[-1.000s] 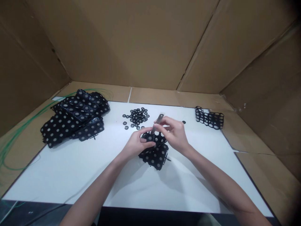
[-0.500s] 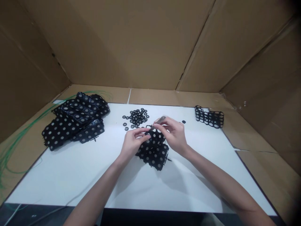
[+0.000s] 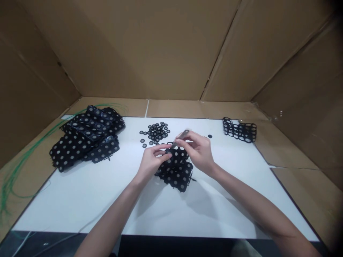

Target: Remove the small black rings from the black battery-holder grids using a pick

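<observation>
Tool [image 3: 184, 134] tipped flatter, right hand [image 3: 200, 150] pinching it, left hand [image 3: 150, 163] pinching sheet [image 3: 176, 173], white tabletop [image 3: 93, 200], cardboard walls [image 3: 150, 50]

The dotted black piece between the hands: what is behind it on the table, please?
Behind the dotted black piece, slightly left, small round pieces lie heaped on the white table. The left hand and right hand cover some surface there; anything beneath is hidden.

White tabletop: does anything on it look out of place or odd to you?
One small dark disc lies just past the right hand, apart from the pile of black-rimmed round pieces. It stands out because it's alone and looks dark throughout, while theirs are grey centres.
</observation>
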The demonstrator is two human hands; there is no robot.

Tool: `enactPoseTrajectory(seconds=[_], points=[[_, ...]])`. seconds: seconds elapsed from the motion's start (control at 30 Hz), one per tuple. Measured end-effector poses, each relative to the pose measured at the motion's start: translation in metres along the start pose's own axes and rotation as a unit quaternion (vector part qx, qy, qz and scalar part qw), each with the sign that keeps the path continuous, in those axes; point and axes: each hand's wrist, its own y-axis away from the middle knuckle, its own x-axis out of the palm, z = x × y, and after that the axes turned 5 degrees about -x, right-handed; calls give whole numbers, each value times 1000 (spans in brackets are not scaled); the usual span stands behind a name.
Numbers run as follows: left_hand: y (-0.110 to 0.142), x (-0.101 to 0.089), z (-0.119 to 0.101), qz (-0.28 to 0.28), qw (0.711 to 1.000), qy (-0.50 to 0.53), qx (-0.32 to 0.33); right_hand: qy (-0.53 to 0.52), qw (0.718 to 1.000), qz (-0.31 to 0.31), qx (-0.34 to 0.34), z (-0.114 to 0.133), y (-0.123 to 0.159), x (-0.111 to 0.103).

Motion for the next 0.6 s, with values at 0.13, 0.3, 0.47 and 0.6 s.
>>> enactPoseTrajectory(seconds=[0.13, 0.3, 0.47, 0.6], points=[[2, -1, 1, 16, 1000, 2, -10, 2, 1000, -6, -12, 0, 1, 0], [3, -1, 2, 4, 1000, -20, -13, -4, 1000, -7, -16, 0, 1, 0], [2, 2, 2, 3, 1000, -2, 23, 24, 999, -28, -31, 5, 3, -2], [2, 1, 2, 32, 998, 35, 27, 46, 997, -28, -54, 9, 4, -2]])
